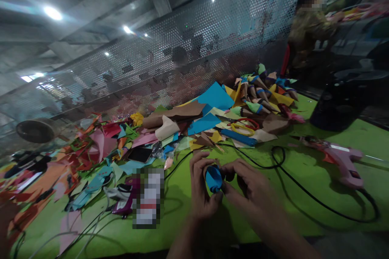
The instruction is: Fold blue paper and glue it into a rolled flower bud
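Between my two hands is a small rolled piece of blue paper (213,178), shaped like a flower or cone, with a brownish edge along its upper left. My left hand (201,186) curls round its left side, thumb at the bottom. From the right, my right hand (247,184) pinches its edge with thumb and fingers. Off to the right a pink glue gun (342,158) rests on the green table (261,226), its black cord looping towards my hands. Scissors with red and yellow handles (244,126) lie among paper sheets beyond my hands.
Colourful paper scraps (103,141) cover the left side. Finished-looking paper cones (258,93) pile up at the back right. A dark bucket (340,97) stands on the right. A phone (140,154) and cables lie left of my hands. Behind a perforated metal screen (182,56) are people; another person (313,24) is at the right.
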Demonstrator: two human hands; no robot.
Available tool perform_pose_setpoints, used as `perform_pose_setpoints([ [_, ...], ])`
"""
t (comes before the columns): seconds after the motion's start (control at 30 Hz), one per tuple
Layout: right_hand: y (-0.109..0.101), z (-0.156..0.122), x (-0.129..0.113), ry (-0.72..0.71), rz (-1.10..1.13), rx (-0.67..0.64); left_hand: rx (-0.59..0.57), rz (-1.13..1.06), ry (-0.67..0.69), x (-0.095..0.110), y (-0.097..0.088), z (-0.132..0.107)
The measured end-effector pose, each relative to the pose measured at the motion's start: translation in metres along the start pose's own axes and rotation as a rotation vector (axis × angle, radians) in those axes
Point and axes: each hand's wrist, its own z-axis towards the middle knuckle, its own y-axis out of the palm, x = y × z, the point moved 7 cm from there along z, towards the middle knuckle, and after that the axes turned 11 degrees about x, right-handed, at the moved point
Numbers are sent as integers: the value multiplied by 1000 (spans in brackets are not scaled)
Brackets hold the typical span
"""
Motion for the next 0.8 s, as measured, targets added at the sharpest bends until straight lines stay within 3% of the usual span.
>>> perform_pose_setpoints([
  [0.27,0,1,1,-52,-85,41,-9,-66,-46,2,0,1],
  [0.8,-8,6,-17,-383,-362,114,-11,-87,-18,1,2,-2],
])
